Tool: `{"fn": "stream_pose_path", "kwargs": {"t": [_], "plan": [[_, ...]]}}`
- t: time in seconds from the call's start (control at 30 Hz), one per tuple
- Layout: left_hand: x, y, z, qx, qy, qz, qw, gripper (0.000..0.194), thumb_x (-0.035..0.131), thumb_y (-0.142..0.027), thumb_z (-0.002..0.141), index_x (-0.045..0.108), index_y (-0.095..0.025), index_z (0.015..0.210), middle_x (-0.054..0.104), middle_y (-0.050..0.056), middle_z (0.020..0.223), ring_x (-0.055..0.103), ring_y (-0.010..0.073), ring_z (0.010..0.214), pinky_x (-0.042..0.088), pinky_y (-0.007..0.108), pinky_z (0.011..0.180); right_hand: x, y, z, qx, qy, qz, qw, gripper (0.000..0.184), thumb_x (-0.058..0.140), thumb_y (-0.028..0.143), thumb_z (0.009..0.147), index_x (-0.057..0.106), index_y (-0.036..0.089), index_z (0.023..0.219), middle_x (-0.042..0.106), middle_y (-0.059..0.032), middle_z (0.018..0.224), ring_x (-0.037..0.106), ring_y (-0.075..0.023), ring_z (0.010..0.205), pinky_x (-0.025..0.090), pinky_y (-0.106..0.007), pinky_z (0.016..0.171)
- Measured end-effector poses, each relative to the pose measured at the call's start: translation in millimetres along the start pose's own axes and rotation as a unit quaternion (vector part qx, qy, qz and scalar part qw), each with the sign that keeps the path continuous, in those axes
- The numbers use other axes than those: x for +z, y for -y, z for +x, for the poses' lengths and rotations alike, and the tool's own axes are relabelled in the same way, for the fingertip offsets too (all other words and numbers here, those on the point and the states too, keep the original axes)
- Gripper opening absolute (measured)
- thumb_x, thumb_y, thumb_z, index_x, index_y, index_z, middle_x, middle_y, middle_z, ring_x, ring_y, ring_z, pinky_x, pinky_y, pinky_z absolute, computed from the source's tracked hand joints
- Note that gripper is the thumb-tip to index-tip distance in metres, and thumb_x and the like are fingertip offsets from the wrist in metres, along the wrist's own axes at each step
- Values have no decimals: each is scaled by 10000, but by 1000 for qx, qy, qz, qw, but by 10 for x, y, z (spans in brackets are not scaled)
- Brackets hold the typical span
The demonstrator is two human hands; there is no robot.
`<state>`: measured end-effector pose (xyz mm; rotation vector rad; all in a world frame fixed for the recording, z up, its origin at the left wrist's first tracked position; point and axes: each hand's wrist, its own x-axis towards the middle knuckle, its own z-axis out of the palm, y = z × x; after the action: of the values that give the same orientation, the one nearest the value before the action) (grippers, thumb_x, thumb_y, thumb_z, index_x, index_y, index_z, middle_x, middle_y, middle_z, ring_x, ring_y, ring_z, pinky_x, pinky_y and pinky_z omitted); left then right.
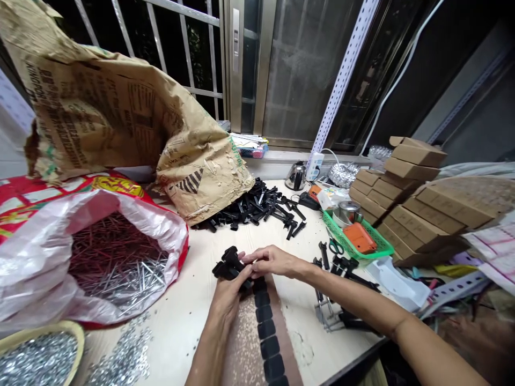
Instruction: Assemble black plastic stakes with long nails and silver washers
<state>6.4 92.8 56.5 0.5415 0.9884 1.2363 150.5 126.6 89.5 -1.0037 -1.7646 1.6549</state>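
Observation:
My left hand (227, 295) is closed round a bunch of small black plastic parts (227, 262) at the middle of the table. My right hand (269, 261) comes in from the right and pinches one of those parts at the top of the bunch. Below the hands a row of black parts (267, 328) lies in line on a brown board (246, 348) that runs toward me.
A heap of black parts (257, 206) spills from a big brown paper sack (120, 112). At left a plastic bag of long nails (116, 262), a bowl of small metal pieces (38, 356). Right: green basket (372, 249), stacked cardboard boxes (418, 209), kettle (296, 176), scissors (335, 246).

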Motion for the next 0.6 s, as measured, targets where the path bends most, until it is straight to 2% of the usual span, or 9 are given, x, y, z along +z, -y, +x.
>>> {"fn": "stream_pose_path", "kwargs": {"t": [0.07,0.1,0.13,0.17,0.23,0.27,0.43,0.53,0.6], "plan": [[14,26,-13,10,6,16,1000,555,833,-261,540,609,-141,1034,671,33,759,646,153,659,493,231,557,-220,-24,-26,3,-49,-157,986,380,506,347,876,589,163,1199,572,-94,1195,641,-121,803,529,-263,725],[16,40,-13,18,6,17,1000,532,829,-266,544,605,-142,1010,652,12,706,634,143,629,483,224,545,-364,-41,-13,16,-94,-271,958,365,454,312,910,569,170,1226,568,-96,1197,641,-121,816,521,-253,720],[14,53,-10,28,2,15,999,503,827,-272,546,601,-149,978,635,-5,672,622,133,607,474,219,535,-522,-61,13,38,-141,-390,909,355,416,269,931,556,174,1243,566,-97,1195,635,-126,849,509,-247,735],[9,63,-4,39,-3,11,999,473,824,-276,547,597,-158,944,625,-17,660,612,126,595,467,215,529,-685,-83,47,74,-185,-506,839,357,375,220,943,545,195,1256,575,-85,1180,621,-137,911,494,-250,771],[-8,76,7,63,-30,15,997,421,824,-288,541,596,-167,873,614,-29,650,593,114,580,448,207,515,-995,-133,119,116,-217,-578,778,382,356,119,918,561,172,1237,565,-124,1182,581,-206,1016,466,-309,818],[-16,81,9,74,-44,25,996,397,822,-298,542,603,-167,847,612,-30,645,585,110,574,442,206,513,-1126,-162,149,131,-218,-596,762,385,363,86,898,587,166,1202,567,-138,1170,564,-234,1040,455,-330,822],[-4,99,-27,74,-60,86,992,317,791,-351,589,662,-140,788,619,-15,606,568,104,546,450,225,571,-1478,-309,242,139,-170,-646,732,325,411,33,851,668,147,1013,593,-168,1068,526,-272,1066,421,-338,812],[27,75,-34,79,-73,59,992,319,782,-344,600,680,-141,823,674,21,710,625,140,644,486,261,667,-1518,-297,270,107,-152,-667,721,246,474,66,840,670,163,954,590,-147,1066,541,-246,1027,411,-320,814],[45,47,-41,105,-93,50,989,303,782,-314,595,690,-147,831,707,53,820,657,181,796,491,294,782,-1439,-226,268,73,-156,-676,717,227,498,119,849,643,180,1012,569,-127,1125,542,-226,1023,413,-301,809]]}}
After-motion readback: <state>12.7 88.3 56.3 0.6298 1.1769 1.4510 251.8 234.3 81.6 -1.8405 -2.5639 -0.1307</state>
